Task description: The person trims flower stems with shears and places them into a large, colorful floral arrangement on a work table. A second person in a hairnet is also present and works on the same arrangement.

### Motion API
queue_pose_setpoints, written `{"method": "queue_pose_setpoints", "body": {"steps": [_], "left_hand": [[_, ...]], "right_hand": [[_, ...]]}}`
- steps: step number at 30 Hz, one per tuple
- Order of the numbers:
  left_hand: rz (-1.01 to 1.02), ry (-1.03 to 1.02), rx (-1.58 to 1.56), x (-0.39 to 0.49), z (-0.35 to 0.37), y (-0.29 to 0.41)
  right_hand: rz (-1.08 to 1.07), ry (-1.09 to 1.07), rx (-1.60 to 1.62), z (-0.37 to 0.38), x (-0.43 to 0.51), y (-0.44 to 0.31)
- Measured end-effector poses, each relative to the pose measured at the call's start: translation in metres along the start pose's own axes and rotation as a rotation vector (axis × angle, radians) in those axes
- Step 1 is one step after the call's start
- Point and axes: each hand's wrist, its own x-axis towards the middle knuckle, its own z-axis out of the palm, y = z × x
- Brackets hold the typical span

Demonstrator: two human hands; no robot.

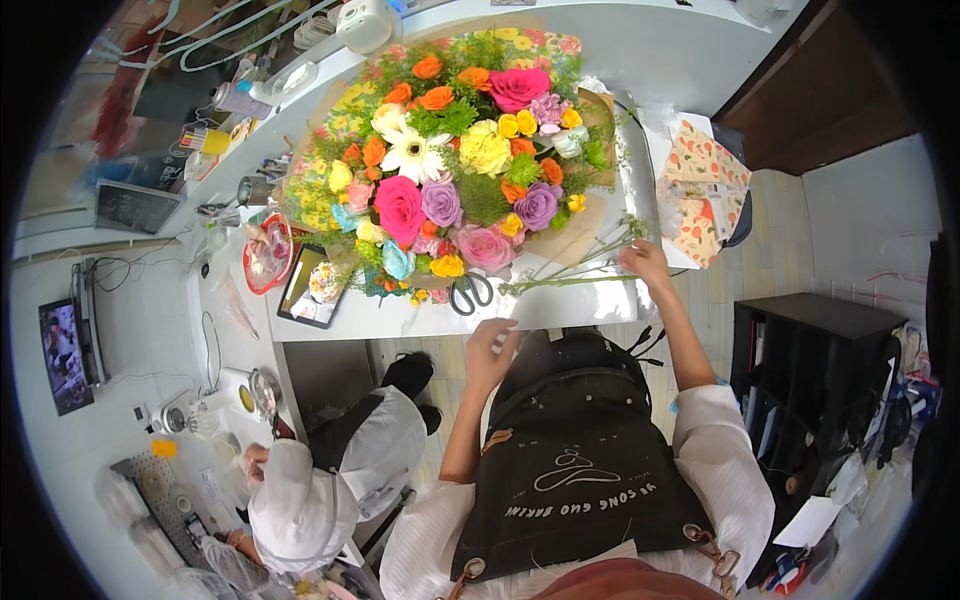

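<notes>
A large bouquet (465, 165) of roses, a white gerbera and green filler covers much of the white table (540, 315), wrapped in floral-print and brown paper. My left hand (491, 349) hovers at the table's front edge, fingers loosely bent and apart, holding nothing. Just beyond it, black-handled scissors (471, 293) lie with their blades hidden by the bouquet. My right hand (646, 264) is at the table's right side, fingers curled beside loose green stems (570, 280). Whether it grips a stem or only touches them is unclear.
A tablet (313, 285) showing a picture lies left of the bouquet, near a red basket (268, 255). Peach-patterned paper (705, 195) sits at right. Another person (315, 502) works at the left counter. A black shelf unit (810, 360) stands right of me.
</notes>
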Motion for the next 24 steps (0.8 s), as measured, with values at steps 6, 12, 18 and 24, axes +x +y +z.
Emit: {"method": "queue_pose_setpoints", "body": {"steps": [6,12,18,24], "left_hand": [[-0.168,0.141,0.012,-0.034,0.007,-0.008],[-0.010,0.048,-0.052,-0.012,0.019,0.016],[0.070,-0.021,-0.018,-0.033,0.001,0.009],[0.014,-0.033,0.088,-0.050,-0.018,-0.036]], "right_hand": [[-0.703,0.156,-0.004,-0.018,-0.058,-0.101],[-1.241,-0.003,-0.190,0.040,-0.133,-0.229],[-1.300,0.111,-0.599,0.088,-0.158,-0.272],[-1.100,0.094,-0.796,0.106,-0.148,-0.266]]}}
